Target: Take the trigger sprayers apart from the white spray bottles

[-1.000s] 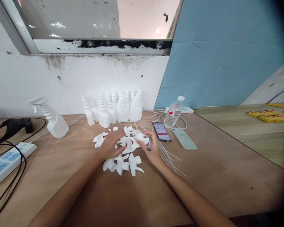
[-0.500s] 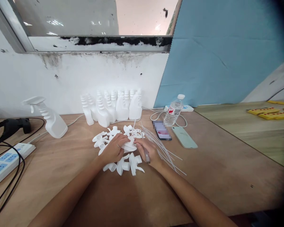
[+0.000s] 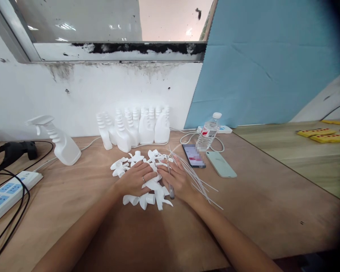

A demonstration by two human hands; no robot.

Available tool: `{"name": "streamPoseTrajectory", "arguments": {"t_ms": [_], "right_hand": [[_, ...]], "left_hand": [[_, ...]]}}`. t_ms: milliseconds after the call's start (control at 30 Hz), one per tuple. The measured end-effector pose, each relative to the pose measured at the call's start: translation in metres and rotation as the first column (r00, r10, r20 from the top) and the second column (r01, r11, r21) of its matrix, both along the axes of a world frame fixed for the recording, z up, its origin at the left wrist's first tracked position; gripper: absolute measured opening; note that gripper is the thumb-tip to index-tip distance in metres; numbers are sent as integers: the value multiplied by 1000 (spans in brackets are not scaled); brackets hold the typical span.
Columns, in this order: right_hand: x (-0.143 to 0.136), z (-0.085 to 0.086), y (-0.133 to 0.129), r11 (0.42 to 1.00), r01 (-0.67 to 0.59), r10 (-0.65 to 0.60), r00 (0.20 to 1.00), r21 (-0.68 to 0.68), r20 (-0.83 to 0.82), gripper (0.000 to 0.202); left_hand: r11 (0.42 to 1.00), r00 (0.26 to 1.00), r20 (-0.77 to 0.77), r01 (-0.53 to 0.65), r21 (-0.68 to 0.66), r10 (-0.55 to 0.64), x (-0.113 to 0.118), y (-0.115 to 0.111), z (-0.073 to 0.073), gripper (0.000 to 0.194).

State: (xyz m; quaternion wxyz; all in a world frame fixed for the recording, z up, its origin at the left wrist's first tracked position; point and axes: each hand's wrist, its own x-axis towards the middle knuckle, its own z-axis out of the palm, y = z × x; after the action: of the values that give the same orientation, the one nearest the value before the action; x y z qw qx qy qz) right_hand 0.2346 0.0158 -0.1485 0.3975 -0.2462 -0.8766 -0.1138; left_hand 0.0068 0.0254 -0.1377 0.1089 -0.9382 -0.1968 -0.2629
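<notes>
White plastic trigger head (image 3: 152,185): between both hands, low over the pile.
Left hand (image 3: 136,179): fingers curled around that head.
Right hand (image 3: 180,182): grasping a slim tool with a translucent handle (image 3: 171,192), fingertips at the same head; exact grip hidden.
Finished-looking: one white plastic spray bottle with its head on (image 3: 66,149).
Apparently left: headless white ribbed-neck bottles (image 3: 122,136), loose white trigger heads (image 3: 119,167), thin white plastic tubes (image 3: 198,183).
Writing: red-and-white label (image 3: 205,133) on the clear water bottle (image 3: 209,141), illegible; dark phone (image 3: 193,155) screen pixelated.
</notes>
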Motion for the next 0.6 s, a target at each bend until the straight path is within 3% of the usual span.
{"name": "streamPoseTrajectory", "arguments": {"t_ms": [167,267,433,600], "right_hand": [[-3,0,-1,993,-50,40,995,-107,-91,28],[-4,2,-2,988,-33,3,981,-152,-194,28],[-4,1,-2,986,-4,-34,974,-167,-226,20],[-4,-1,2,989,8,-29,989,-148,-142,17]], "left_hand": [[997,995,-87,57,60,-51,-6,2,13,30],[994,995,-97,47,102,-38,-7,3,18,30],[990,997,-67,49,130,-41,-8,7,14,30],[996,997,-80,18,90,-11,-10,8,11,34]]}}
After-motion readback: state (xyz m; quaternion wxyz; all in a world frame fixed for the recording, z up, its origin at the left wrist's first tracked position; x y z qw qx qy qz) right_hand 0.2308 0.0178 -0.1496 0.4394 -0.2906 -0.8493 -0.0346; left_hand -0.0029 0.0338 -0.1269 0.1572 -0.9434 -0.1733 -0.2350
